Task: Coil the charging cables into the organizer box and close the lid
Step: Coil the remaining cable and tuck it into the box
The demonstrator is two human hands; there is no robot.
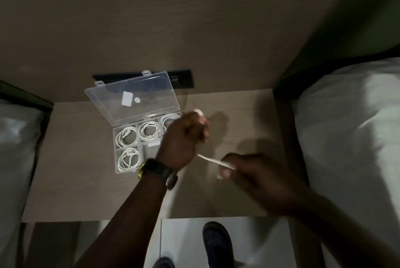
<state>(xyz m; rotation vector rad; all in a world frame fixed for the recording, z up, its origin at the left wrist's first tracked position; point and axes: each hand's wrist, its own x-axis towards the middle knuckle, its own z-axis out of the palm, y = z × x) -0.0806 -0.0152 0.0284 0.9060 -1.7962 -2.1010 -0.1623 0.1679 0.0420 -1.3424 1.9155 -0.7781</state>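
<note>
A white cable (213, 161) stretches taut between the two hands, above the surface (249, 120) just right of the organizer box (138, 144). The left hand (184, 137) has its fingers closed on loops of it; the right hand (251, 172) pinches the free end. Four compartments already hold coiled cables (126, 138), so this one looks like the last; it still needs winding and stowing. The clear lid (132, 96) stands open, leaning far against the wall, and remains to be shut. The left forearm, wearing a watch (159, 170), overhangs the box's near right compartments. Beds flank both sides.
</note>
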